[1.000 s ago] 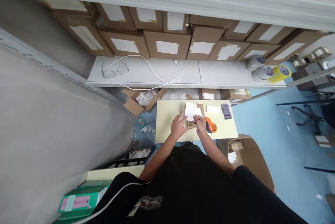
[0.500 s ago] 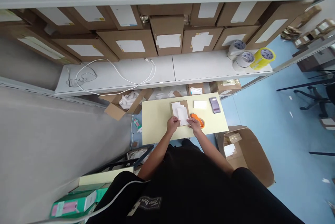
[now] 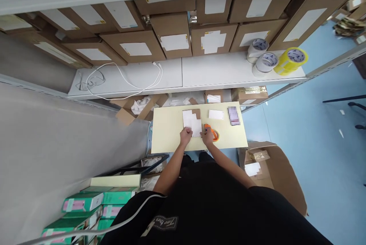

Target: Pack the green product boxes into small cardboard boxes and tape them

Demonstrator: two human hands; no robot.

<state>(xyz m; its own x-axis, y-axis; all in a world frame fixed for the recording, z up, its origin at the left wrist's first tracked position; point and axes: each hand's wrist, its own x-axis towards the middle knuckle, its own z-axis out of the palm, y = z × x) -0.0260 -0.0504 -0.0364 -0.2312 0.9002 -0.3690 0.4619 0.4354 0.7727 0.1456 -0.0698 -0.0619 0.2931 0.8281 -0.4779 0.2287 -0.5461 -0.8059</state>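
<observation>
On the pale yellow table (image 3: 168, 130), a flat brown cardboard box (image 3: 196, 112) lies in front of me with white paper labels covering most of its top. My left hand (image 3: 186, 136) is closed at the lower left of the nearer white label (image 3: 196, 126), fingers pinched at its edge. At that label's lower right corner, my right hand (image 3: 207, 136) also pinches the edge. An orange tape dispenser (image 3: 214, 135) lies right beside my right hand, which partly covers it. Farther back are a stack of white labels (image 3: 216, 114) and a blurred purple stack (image 3: 233, 116).
Behind the table, a grey shelf (image 3: 211, 71) carries labelled cartons (image 3: 134, 48), a white cable (image 3: 122, 70) and tape rolls (image 3: 290, 62). A large open carton (image 3: 286, 176) stands on the floor at right. Green boxes (image 3: 117, 197) are piled at lower left.
The nearer label, tilted across the box before, now lies squarer against it, beside the other label. Both hands stay at its lower corners. The view has shifted slightly.
</observation>
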